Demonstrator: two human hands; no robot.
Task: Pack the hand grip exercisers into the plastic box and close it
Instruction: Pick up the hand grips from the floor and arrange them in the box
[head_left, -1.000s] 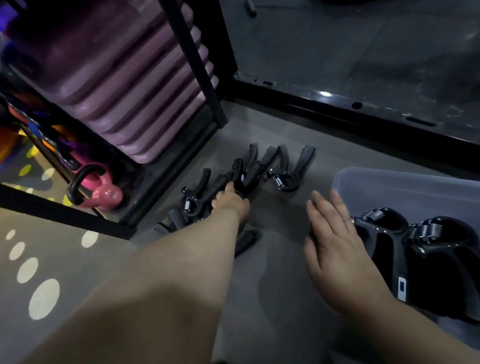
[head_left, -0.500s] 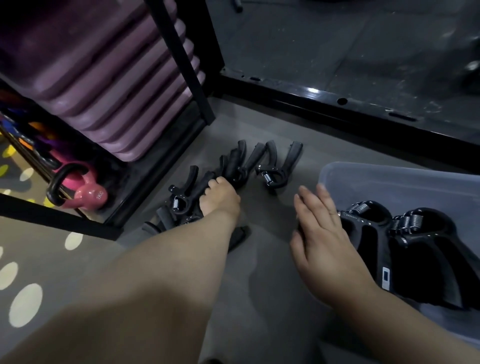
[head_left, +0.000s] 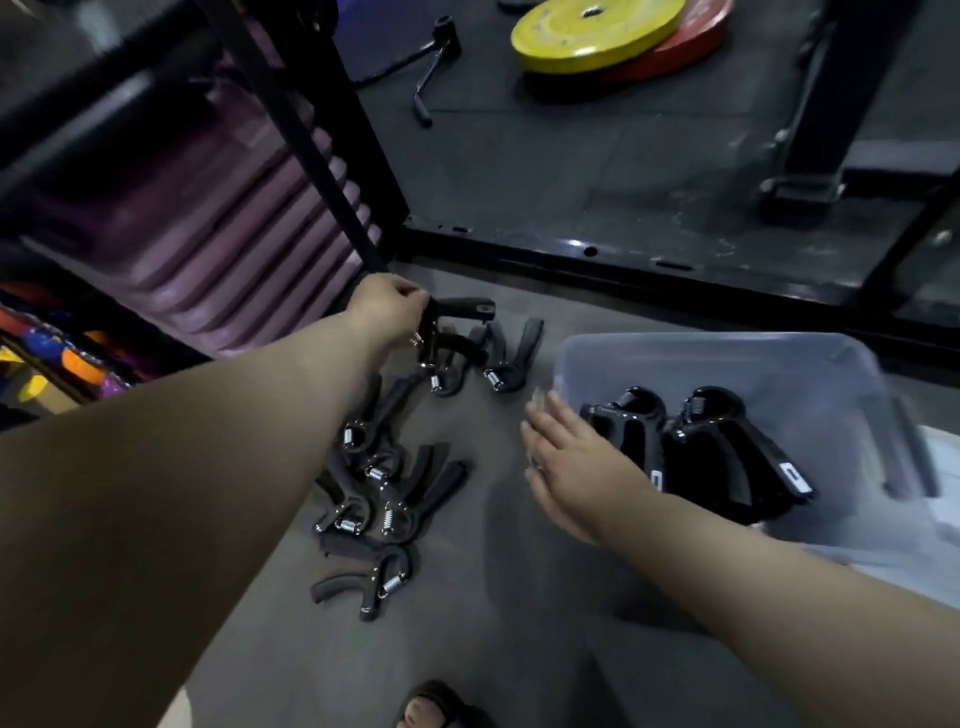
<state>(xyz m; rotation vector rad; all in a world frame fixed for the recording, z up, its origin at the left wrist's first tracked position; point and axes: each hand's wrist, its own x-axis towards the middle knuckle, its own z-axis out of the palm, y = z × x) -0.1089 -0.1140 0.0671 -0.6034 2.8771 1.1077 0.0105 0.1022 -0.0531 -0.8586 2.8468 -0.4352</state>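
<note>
Grey gym floor (head_left: 519, 597). Left hand (head_left: 387, 312) pinches one exerciser (head_left: 462, 307) at 11 o'clock, at the far end of the loose pile (head_left: 387, 480); its handles may snag neighbours and drag them. Right hand (head_left: 571, 462) flat, fingers straight, beside the plastic box (head_left: 701, 343) at 3 o'clock, likely blocking the transfer path. Rack (head_left: 311, 130) crowds 10 o'clock.

Glossy black exercisers (head_left: 696, 447) lie in the translucent plastic box (head_left: 717, 358).

Black grip exercisers (head_left: 384, 483) w/ silver springs, translucent grey box (head_left: 727, 358), yellow plate (head_left: 597, 31), purple steps (head_left: 234, 249)
</note>
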